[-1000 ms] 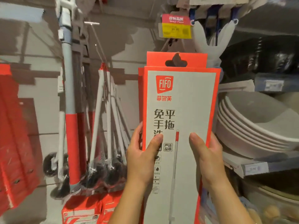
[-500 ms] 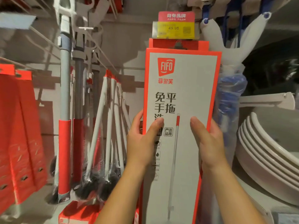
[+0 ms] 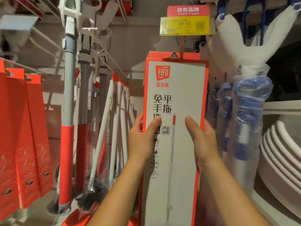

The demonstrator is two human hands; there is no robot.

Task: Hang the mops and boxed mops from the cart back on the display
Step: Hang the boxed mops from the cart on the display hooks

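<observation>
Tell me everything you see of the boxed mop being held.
The boxed mop is a tall, flat cardboard carton: grey front, orange edges, FIFO logo, Chinese print, a mop picture. It stands upright below the yellow price tag, in front of another orange box. The left hand and right hand grip its sides.

**Price label and basins share a crowded shop wall**

A yellow price label (image 3: 187, 25) reading 49.90 hangs high at centre, directly beneath a red sign card (image 3: 188, 10) printed with white characters. At far right, a stack of white round basins (image 3: 280, 152) sits nested, below a white shelf ledge (image 3: 281, 106). Just left of the basins hang blue-and-white bundles (image 3: 249, 101) wrapped in clear plastic, possibly cleaning tools; the wrap obscures what they are.
</observation>
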